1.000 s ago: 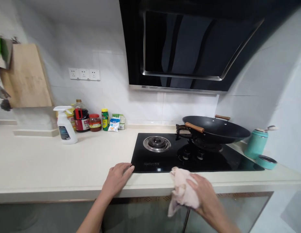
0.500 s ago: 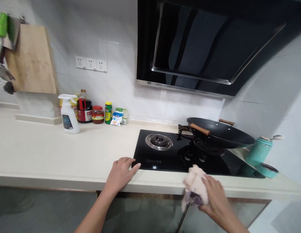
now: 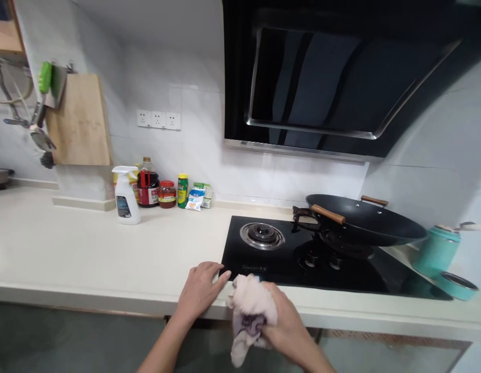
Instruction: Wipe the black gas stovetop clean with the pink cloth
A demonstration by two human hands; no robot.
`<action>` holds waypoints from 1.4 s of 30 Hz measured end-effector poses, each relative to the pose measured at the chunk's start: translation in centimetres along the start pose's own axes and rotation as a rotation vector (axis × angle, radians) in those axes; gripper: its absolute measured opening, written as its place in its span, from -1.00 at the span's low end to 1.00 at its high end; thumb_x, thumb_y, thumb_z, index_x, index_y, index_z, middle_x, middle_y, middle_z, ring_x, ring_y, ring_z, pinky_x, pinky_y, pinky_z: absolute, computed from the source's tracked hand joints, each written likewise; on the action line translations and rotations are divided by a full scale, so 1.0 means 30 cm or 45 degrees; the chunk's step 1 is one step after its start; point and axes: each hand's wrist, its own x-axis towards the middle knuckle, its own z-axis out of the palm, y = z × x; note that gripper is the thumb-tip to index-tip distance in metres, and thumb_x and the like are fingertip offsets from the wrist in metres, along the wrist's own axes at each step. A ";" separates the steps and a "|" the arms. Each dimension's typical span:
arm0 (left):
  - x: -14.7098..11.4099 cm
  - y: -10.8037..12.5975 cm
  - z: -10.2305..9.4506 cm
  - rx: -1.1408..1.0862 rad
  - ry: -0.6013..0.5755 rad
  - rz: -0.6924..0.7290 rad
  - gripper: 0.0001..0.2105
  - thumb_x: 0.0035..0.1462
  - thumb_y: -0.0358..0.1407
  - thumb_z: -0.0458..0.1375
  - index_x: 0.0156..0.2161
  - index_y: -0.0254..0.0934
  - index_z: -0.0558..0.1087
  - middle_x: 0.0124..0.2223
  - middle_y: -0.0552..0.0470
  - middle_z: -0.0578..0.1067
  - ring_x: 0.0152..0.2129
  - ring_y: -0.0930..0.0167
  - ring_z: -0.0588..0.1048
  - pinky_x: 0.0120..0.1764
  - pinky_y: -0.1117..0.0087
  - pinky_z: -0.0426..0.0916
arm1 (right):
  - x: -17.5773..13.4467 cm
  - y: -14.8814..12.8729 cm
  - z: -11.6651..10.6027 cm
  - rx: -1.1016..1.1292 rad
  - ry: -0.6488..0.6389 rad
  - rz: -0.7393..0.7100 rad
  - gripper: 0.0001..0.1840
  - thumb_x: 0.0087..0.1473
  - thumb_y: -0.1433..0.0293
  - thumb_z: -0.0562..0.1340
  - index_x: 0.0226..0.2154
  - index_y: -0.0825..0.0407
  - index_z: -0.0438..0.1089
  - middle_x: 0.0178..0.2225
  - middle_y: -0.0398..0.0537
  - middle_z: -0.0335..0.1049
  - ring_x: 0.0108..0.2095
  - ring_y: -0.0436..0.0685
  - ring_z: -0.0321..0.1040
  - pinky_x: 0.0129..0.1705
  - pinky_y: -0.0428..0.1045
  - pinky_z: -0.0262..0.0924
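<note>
My right hand (image 3: 285, 318) grips a bunched pale pink cloth (image 3: 253, 300) with a purple patch, at the counter's front edge just below the black gas stove (image 3: 279, 274). Part of the cloth hangs down over the edge. My left hand (image 3: 203, 285) rests flat on the white countertop (image 3: 158, 254), its fingers stretched out by the stove's front left corner. On the stove, the left burner (image 3: 262, 235) is uncovered, while a black wok (image 3: 368, 223) with wooden handles sits over the right burner.
A white spray bottle (image 3: 127, 199) stands left, beside a dark sauce bottle (image 3: 148, 186), a red-lidded jar (image 3: 167, 196), a green shaker (image 3: 183, 190) and packets (image 3: 195, 199). A turquoise flask (image 3: 438, 251) and a turquoise cup (image 3: 457, 286) stand right. The range hood (image 3: 302, 83) overhangs the stove.
My right hand has moved left with the cloth along the counter's front edge, toward my left hand. My left hand stays by the stove's corner. The view has shifted a little left and up.
</note>
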 end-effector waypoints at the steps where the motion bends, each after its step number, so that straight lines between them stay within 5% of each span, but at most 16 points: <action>1: 0.000 0.000 0.001 -0.003 0.003 -0.008 -0.63 0.33 -0.01 0.03 -0.02 -0.16 0.56 0.06 -0.06 0.59 0.06 0.20 0.48 0.11 0.15 0.26 | 0.013 0.004 -0.055 0.072 0.037 0.069 -0.38 -0.11 0.42 0.18 0.09 -0.03 0.31 -0.03 0.01 0.45 -0.04 0.29 0.41 0.00 0.13 0.31; 5: 0.003 -0.001 0.006 -0.013 0.001 -0.031 -0.62 0.33 0.01 0.02 -0.03 -0.16 0.55 0.05 -0.07 0.59 0.05 0.19 0.49 0.10 0.13 0.26 | 0.067 0.084 -0.219 -0.214 0.405 0.127 -0.26 -0.16 0.43 0.19 0.16 0.00 0.25 0.09 0.09 0.32 0.08 0.36 0.29 0.12 0.23 0.21; 9: 0.001 -0.001 0.005 -0.034 0.006 -0.035 -0.62 0.33 0.01 0.01 -0.04 -0.16 0.55 0.05 -0.06 0.59 0.05 0.20 0.49 0.10 0.12 0.25 | 0.090 0.220 -0.230 -0.697 0.486 0.345 -0.38 0.05 0.19 0.21 0.17 -0.03 0.30 0.18 0.19 0.24 0.15 0.49 0.19 0.11 0.43 0.11; 13: -0.001 0.010 -0.006 -0.049 -0.014 -0.050 -0.60 0.33 0.02 0.00 -0.03 -0.18 0.56 0.06 -0.08 0.58 0.06 0.19 0.48 0.12 0.11 0.24 | 0.089 0.280 -0.165 -0.887 0.339 0.471 -0.48 0.16 0.08 0.17 0.09 -0.01 0.39 0.23 0.26 0.20 0.21 0.57 0.11 0.09 0.49 0.06; 17: 0.006 0.025 -0.013 -0.080 -0.017 -0.086 -0.55 0.32 0.06 -0.01 0.00 -0.18 0.55 0.09 -0.08 0.57 0.08 0.17 0.47 0.14 0.10 0.23 | 0.126 0.205 -0.107 -0.886 0.272 0.529 -0.58 0.23 0.14 0.13 0.04 -0.03 0.42 0.24 0.21 0.22 0.20 0.49 0.14 0.12 0.40 0.07; 24: 0.010 -0.001 -0.010 -0.309 0.029 -0.144 -0.56 0.33 0.05 -0.07 -0.01 -0.17 0.50 0.05 -0.06 0.58 0.03 0.21 0.49 0.13 0.14 0.25 | 0.249 -0.040 0.195 -0.496 0.101 -0.078 -0.59 0.14 0.18 0.25 0.04 -0.10 0.41 0.21 0.05 0.30 0.18 0.34 0.19 0.19 0.23 0.06; 27: 0.011 -0.020 -0.023 -0.458 0.018 -0.245 -0.52 0.34 0.09 -0.15 -0.12 -0.17 0.48 -0.14 -0.01 0.62 -0.16 0.25 0.56 -0.01 0.21 0.36 | 0.264 -0.084 0.238 -0.330 0.021 -0.242 -0.60 0.09 0.27 0.28 0.02 -0.10 0.40 0.18 -0.01 0.33 0.18 0.27 0.20 0.19 0.17 0.06; 34: 0.020 -0.044 -0.012 -0.421 0.021 -0.285 -0.46 0.29 0.08 -0.08 0.14 -0.22 0.45 0.20 -0.08 0.51 0.16 0.19 0.42 0.23 0.13 0.22 | 0.157 0.085 0.003 -0.425 0.044 -0.058 -0.60 -0.03 0.46 0.19 -0.08 -0.07 0.41 0.18 -0.03 0.34 0.16 0.23 0.23 0.17 0.16 0.05; 42: 0.018 -0.012 -0.022 -0.283 -0.072 -0.185 -0.48 0.35 0.07 -0.14 0.07 -0.19 0.51 0.15 -0.08 0.54 0.14 0.15 0.42 0.21 0.07 0.19 | -0.122 0.425 -0.381 -0.854 0.316 0.534 -0.62 0.07 0.23 0.12 -0.08 -0.03 0.42 0.18 0.12 0.25 0.14 0.31 0.26 0.06 0.17 0.20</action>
